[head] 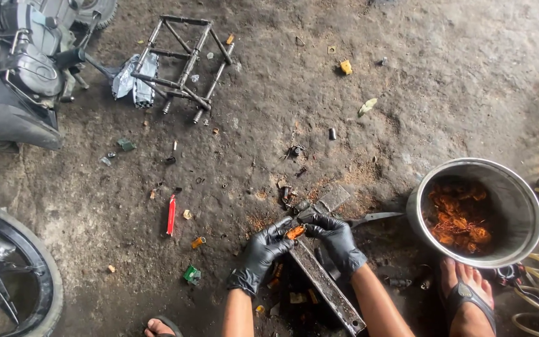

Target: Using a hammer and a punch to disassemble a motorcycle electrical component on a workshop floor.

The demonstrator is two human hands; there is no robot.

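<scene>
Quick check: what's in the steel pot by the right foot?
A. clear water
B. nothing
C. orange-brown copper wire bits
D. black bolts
C: the pot holds a tangle of orange-brown wire bits, like the piece in both gloved hands.

Looking down, I see my left hand (262, 253) and right hand (338, 240), both in black gloves, pinching a small orange piece (294, 232) between the fingertips. It sits just above a long flat metal bar (329, 287) lying on the dirt floor (407, 93). A knife blade (372, 218) lies just right of my right hand. Further right stands a steel pot (519, 206) with coppery orange scraps (460, 218) inside, and my sandalled foot (467, 293) rests beside it. A red marker-like stick (171, 214) lies to the left, a metal frame (185, 59) farther up, and a motorbike wheel (14, 274) at the left edge.
</scene>
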